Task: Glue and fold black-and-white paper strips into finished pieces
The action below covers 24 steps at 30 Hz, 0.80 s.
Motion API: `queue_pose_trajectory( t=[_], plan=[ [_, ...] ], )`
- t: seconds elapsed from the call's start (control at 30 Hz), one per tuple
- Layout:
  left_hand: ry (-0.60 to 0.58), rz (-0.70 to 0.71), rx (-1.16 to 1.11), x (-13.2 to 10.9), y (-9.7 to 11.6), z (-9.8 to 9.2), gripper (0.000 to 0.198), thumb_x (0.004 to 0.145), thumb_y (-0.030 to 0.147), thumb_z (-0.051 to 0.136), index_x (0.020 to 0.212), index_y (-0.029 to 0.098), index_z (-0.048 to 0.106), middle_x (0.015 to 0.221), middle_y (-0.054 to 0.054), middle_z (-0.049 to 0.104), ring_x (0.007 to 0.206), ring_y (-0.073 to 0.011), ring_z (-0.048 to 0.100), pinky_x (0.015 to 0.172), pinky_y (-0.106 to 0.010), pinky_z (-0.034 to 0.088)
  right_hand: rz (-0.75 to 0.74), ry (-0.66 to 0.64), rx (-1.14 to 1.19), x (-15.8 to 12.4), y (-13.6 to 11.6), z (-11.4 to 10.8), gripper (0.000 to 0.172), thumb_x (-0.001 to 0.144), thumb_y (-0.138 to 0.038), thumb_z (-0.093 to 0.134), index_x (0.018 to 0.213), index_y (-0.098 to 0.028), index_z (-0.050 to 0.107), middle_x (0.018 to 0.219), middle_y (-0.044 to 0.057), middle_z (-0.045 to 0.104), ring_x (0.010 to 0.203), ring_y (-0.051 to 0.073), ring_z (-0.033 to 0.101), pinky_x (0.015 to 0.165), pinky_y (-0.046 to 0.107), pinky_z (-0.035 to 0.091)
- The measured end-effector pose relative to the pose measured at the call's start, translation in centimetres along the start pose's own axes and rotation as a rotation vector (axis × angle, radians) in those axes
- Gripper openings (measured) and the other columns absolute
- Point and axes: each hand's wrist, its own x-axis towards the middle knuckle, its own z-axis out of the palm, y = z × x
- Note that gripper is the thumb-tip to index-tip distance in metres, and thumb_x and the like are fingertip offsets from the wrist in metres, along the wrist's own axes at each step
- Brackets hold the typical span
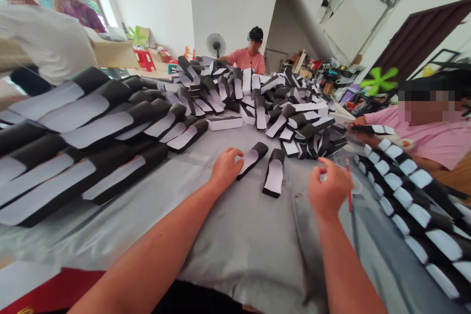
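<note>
My left hand is at the lower end of a narrow black-and-white paper box, its fingers closed on the edge. Just right of it, a second such box lies on the grey table cover, untouched. My right hand hovers over the cover to the right, thumb and index finger apart and the other fingers curled; nothing shows between them. Beside its outer edge is a thin red-handled stick, partly over a pale dish.
A heap of similar boxes covers the table's far side. Stacked rows stand at left and right. One person sits across, another at right holds a box, and others are at left.
</note>
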Motion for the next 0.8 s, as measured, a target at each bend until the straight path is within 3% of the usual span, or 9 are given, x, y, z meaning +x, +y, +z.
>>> queue_pose_trajectory(
  t=[0.1,0.23,0.4,0.57,0.67,0.8],
  plan=[
    [0.008,-0.001,-0.002,0.0,0.0,0.1,0.019,0.079,0.018,0.054,0.092,0.021,0.067,0.099,-0.003,0.064,0.091,-0.0184,0.061,0.087,-0.030,0.045,0.120,0.136,-0.232,1.5,3.5,-1.1,0.028,0.072,-0.022,0.049,0.088,-0.016,0.071,0.075,0.011,0.064,0.077,0.026,0.053,0.069,0.039,0.035],
    [-0.002,-0.024,-0.016,-0.1,0.0,0.0,0.019,0.079,0.018,0.054,0.092,0.021,0.068,0.098,-0.003,0.065,0.090,-0.0183,0.061,0.084,-0.029,0.046,0.293,0.135,-0.369,1.5,7.4,-1.3,0.027,0.066,-0.025,0.052,0.080,-0.020,0.074,0.070,0.012,0.062,0.073,0.027,0.050,0.059,0.036,0.030],
    [0.003,-0.071,-0.038,0.0,-0.2,0.0,0.016,0.078,0.019,0.056,0.087,0.021,0.068,0.094,-0.003,0.066,0.088,-0.0182,0.061,0.083,-0.029,0.047,0.477,-0.159,-0.449,1.4,8.7,-1.3,0.030,0.067,-0.030,0.053,0.085,-0.024,0.076,0.080,0.013,0.066,0.078,0.029,0.054,0.063,0.041,0.037],
    [-0.012,0.100,-0.075,0.0,-0.3,0.0,0.008,0.076,0.020,0.059,0.078,0.021,0.067,0.092,-0.002,0.067,0.092,-0.0181,0.061,0.089,-0.031,0.046,0.586,-0.500,-0.485,2.3,7.1,-2.1,0.033,0.075,-0.034,0.051,0.099,-0.026,0.073,0.104,0.014,0.065,0.103,0.036,0.053,0.080,0.053,0.041],
    [-0.042,0.214,-0.052,-0.1,-0.1,0.1,0.003,0.074,0.020,0.064,0.077,0.021,0.066,0.096,-0.002,0.067,0.098,-0.0193,0.059,0.094,-0.034,0.044,0.635,-0.618,-0.478,2.6,6.2,-2.3,0.034,0.080,-0.032,0.048,0.103,-0.024,0.071,0.113,0.015,0.063,0.111,0.037,0.051,0.086,0.056,0.040],
    [-0.091,0.246,0.041,-0.3,-0.1,0.4,0.012,0.069,0.022,0.071,0.081,0.022,0.067,0.106,-0.004,0.066,0.107,-0.0234,0.056,0.096,-0.039,0.044,0.685,-0.683,-0.492,2.9,5.9,-2.3,0.036,0.082,-0.031,0.045,0.107,-0.024,0.070,0.115,0.016,0.063,0.112,0.037,0.052,0.087,0.057,0.040]
  ],
)
